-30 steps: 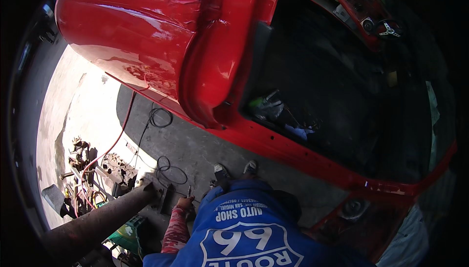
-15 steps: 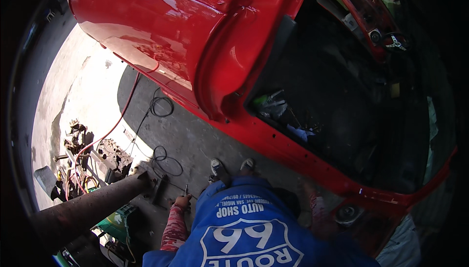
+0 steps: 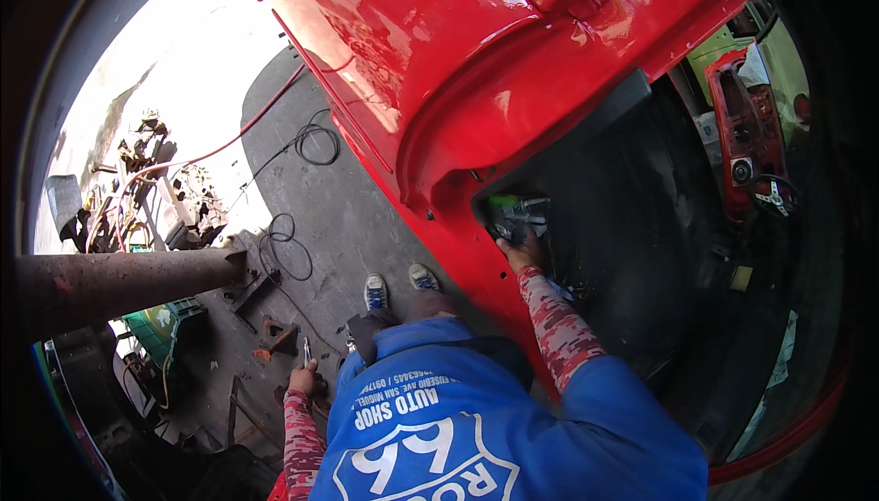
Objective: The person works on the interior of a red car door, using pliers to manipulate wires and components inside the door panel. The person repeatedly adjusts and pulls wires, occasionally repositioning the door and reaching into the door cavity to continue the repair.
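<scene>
My left hand [image 3: 303, 378] is low beside my body, closed around a slim silver metal tool [image 3: 308, 351] that points away from me. The tool's exact kind is too small to make out. My right hand [image 3: 524, 251] reaches over the red sill [image 3: 490, 272] into the dark floor of a red car body [image 3: 476, 70]. Its fingers are closed at the near edge of a clear plastic bag [image 3: 534, 212] with something green in it. The fingertips are partly lost in shadow against the bag.
A rusty post [image 3: 137, 286] juts in from the left, beside a green machine [image 3: 165, 322]. Black cable [image 3: 316, 144] and a red hose [image 3: 220, 144] trail over the floor. Metal parts [image 3: 146, 148] are piled at left; a rusty stand [image 3: 277, 336] is near my left hand.
My right hand has moved from beside the sill forward into the car, up to the plastic bag. The view has turned and shifted; my left hand still grips the metal tool.
</scene>
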`<state>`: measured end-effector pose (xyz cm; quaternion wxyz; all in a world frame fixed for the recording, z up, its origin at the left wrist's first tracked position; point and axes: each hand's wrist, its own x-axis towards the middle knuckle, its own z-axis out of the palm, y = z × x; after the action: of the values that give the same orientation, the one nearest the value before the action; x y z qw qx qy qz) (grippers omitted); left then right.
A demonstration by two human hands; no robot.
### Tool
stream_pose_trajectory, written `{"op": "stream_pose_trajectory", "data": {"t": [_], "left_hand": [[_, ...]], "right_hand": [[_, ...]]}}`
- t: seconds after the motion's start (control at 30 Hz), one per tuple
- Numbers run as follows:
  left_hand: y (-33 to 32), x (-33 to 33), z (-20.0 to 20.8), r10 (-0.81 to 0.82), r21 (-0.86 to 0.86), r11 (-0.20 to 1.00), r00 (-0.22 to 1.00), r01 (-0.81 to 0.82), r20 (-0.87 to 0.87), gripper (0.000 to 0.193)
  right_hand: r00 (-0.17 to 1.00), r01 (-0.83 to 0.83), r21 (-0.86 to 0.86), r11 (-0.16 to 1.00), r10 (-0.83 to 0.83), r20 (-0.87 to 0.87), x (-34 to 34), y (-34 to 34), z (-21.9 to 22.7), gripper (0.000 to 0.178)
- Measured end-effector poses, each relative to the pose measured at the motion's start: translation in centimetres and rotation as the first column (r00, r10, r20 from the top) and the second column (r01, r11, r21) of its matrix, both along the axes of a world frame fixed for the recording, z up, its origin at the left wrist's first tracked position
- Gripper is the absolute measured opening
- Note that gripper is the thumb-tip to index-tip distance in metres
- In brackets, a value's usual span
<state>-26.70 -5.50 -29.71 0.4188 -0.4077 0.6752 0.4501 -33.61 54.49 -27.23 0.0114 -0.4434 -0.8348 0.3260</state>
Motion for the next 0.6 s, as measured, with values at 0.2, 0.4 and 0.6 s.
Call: {"op": "stream_pose_trajectory", "data": {"t": [0.2, 0.4, 0.6], "left_hand": [[4.8, 13.9, 3.0, 0.289, -0.077, 0.956, 0.955, -0.283, 0.072, 0.035], [10.8, 26.9, -3.6, -0.575, -0.302, 0.788, 0.816, 0.536, -0.054, 0.050], [14.8, 27.1, -5.7, -0.258, -0.235, 0.936, 0.965, 0.261, 0.044, 0.056]], "right_hand": [[0.964, -0.176, 0.079, 0.981, 0.156, 0.216, -3.5, 8.4, -5.5, 0.026], [0.999, 0.002, -0.480, 0.878, -0.026, -0.042, -2.1, 15.0, -2.7, 0.020], [0.997, -0.011, -0.674, 0.739, -0.046, -0.066, -0.4, 13.3, 4.6, 0.015]]}}
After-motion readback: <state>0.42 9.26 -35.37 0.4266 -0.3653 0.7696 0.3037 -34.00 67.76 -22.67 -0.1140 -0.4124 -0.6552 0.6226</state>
